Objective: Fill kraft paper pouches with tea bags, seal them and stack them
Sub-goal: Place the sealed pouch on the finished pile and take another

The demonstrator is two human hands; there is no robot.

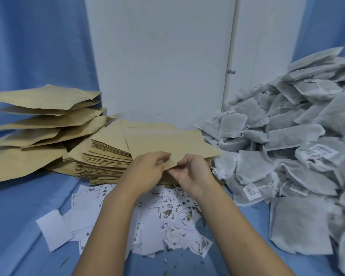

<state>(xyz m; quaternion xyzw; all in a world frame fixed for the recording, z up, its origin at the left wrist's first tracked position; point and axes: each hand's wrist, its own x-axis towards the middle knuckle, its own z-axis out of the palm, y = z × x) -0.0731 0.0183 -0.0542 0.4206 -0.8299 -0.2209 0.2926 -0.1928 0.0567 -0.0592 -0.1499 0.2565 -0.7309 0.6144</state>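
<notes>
A flat kraft pouch (167, 148) lies tilted on top of the stack of empty pouches (106, 156) at the centre of the blue-covered table (18, 216); its long axis runs from about ten o'clock to four o'clock, and its near corner points toward six o'clock, down at the hands; the left hand (147, 170) comes in from seven o'clock, palm down, fingers curled, pinching the pouch's near edge; the right hand (191, 172) comes in from five o'clock, palm turned partly up, thumb on top of the same corner and fingers beneath, apparently parting the mouth, though the opening itself is hidden; filled pouches (42, 120) sit heaped at nine o'clock; grey tea bags (299, 136) pile up at three o'clock; printed paper slips (157, 222) lie scattered at six o'clock under the forearms.
</notes>
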